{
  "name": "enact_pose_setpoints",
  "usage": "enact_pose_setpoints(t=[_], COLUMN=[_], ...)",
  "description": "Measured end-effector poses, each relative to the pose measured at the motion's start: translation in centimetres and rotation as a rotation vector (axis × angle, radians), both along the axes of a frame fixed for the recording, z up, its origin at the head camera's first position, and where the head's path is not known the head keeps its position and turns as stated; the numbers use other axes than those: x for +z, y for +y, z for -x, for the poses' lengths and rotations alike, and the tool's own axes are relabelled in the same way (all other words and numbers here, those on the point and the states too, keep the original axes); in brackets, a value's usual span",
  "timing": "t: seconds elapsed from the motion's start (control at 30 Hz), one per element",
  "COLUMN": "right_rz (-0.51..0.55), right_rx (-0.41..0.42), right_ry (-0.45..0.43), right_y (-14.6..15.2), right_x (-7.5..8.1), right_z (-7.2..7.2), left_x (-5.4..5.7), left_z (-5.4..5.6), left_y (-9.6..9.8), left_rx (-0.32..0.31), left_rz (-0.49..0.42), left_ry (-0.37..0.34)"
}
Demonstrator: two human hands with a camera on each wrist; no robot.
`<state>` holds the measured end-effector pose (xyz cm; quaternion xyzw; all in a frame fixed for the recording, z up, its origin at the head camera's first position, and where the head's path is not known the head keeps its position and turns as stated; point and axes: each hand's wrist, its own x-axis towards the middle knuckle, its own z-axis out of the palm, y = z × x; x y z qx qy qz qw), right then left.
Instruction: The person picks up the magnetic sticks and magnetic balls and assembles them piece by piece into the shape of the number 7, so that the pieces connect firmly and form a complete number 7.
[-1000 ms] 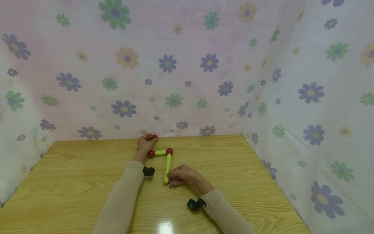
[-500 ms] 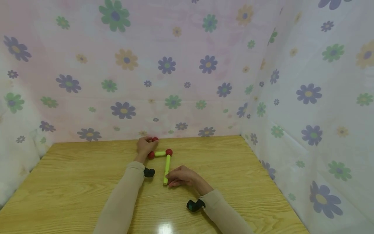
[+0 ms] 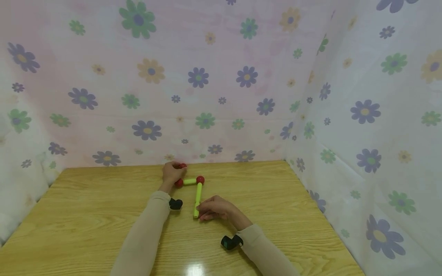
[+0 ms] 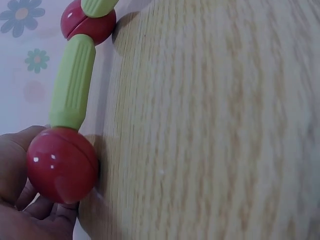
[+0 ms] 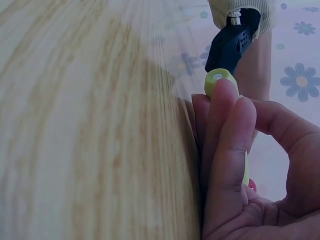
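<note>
My left hand (image 3: 170, 173) pinches a red ball (image 3: 183, 165) near the table's back edge, its fingers covering part of it. Just in front sits a second red ball (image 3: 178, 183), joined by a short yellow-green magnetic rod (image 3: 190, 181) to a third, the corner ball (image 3: 200, 179). From that corner two more rods run end to end towards me. My right hand (image 3: 216, 206) pinches the nearer rod (image 5: 220, 79), whose tip shows a metal disc in the right wrist view. In the left wrist view, the second ball (image 4: 62, 165) hides the pinched one.
A wooden table (image 3: 269, 214) lies under everything. Flowered cloth (image 3: 221, 76) hangs behind it and along both sides. Black wrist cameras (image 3: 231, 242) stick out from the beige sleeves.
The red ball in my left hand has come down slightly, and the fingers cover more of it. My right hand and the joined rods stay where they were.
</note>
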<state>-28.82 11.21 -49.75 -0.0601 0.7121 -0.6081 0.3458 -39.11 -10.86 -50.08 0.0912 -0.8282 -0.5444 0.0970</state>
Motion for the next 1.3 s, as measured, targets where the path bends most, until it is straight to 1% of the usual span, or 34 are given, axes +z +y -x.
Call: enact_pose_setpoints(t=[0.13,0.27,0.4,0.47,0.53,0.57,0.73,0.93,1.07,1.2,1.3], right_rz=[0.000,0.001,0.003,0.004,0.006,0.005,0.004,0.004,0.002,-0.003,-0.004], right_rx=[0.006,0.008,0.011,0.012,0.015,0.017,0.031,0.044,0.050,0.049,0.043], right_ry=[0.007,0.010,0.011,0.011,0.008,0.007,0.000,0.001,0.019,0.029,0.028], right_y=[0.0,0.0,0.1,0.1,0.2,0.2,0.3,0.3,0.2,0.2,0.3], right_x=[0.0,-0.2,-0.3,-0.3,-0.3,-0.3,-0.2,-0.2,-0.3,-0.3,-0.3], right_z=[-0.2,-0.2,0.0,0.1,0.1,0.1,0.1,0.2,0.2,0.3,0.3], left_x=[-0.1,-0.2,0.2,0.5,0.8,0.9,1.2,1.2,1.1,0.7,0.3], left_z=[-0.6,-1.1,-1.4,-1.5,-1.6,-1.7,-2.4,-3.6,-4.6,-5.6,-6.3], left_y=[-0.6,-1.2,-1.5,-1.7,-1.9,-2.0,-3.0,-4.4,-5.4,-6.4,-6.9], left_rx=[-0.004,-0.024,-0.027,-0.033,-0.045,-0.053,-0.110,-0.181,-0.219,-0.265,-0.298], left_rz=[-0.041,-0.180,-0.351,-0.409,-0.438,-0.441,-0.353,-0.363,-0.359,-0.278,-0.207], left_ry=[-0.009,-0.036,-0.048,-0.045,-0.036,-0.029,0.004,0.013,-0.004,-0.036,-0.045])
